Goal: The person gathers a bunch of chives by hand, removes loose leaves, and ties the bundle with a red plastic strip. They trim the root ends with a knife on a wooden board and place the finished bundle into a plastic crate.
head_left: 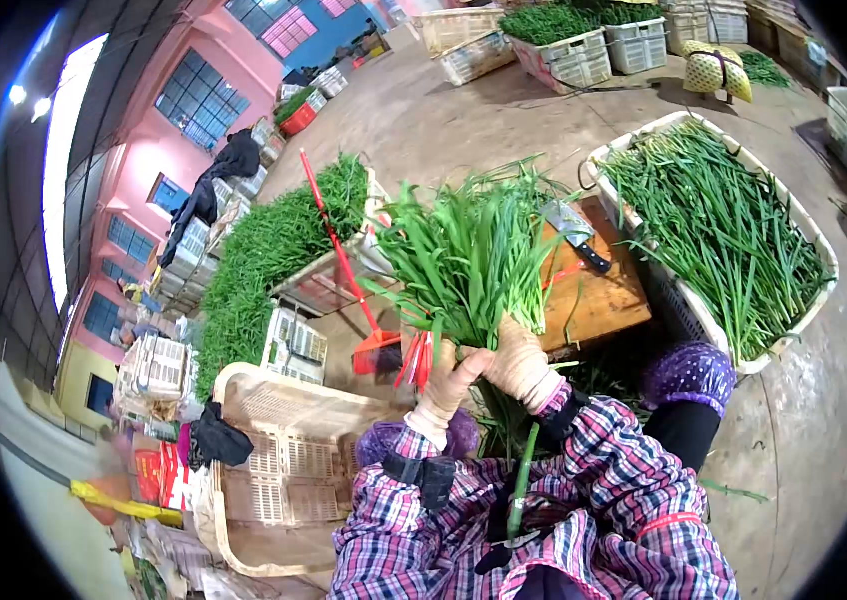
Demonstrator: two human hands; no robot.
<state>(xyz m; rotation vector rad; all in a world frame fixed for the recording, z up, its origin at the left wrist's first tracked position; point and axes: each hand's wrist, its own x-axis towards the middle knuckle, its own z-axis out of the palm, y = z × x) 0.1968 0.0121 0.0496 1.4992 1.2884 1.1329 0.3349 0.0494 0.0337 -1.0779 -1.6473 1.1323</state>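
Note:
Both my hands are closed round the lower part of a large bunch of green leafy stalks (463, 250), its leaves fanning up and away from me. My left hand (448, 385) and my right hand (518, 365) touch each other and are wrapped in pale tape. Beyond my right hand is a wooden board (598, 300) with a black-handled cleaver (575, 232) lying on it. Red and white strips (415, 360) hang beside my left hand. Some stalk ends show below my hands.
A crate full of cut green stalks (723, 230) stands at the right. A beige plastic crate (288, 470) is at the lower left. Heaped greens (263, 260) and a red long-handled dustpan (375, 345) are further left. More filled crates (583, 60) stand at the back.

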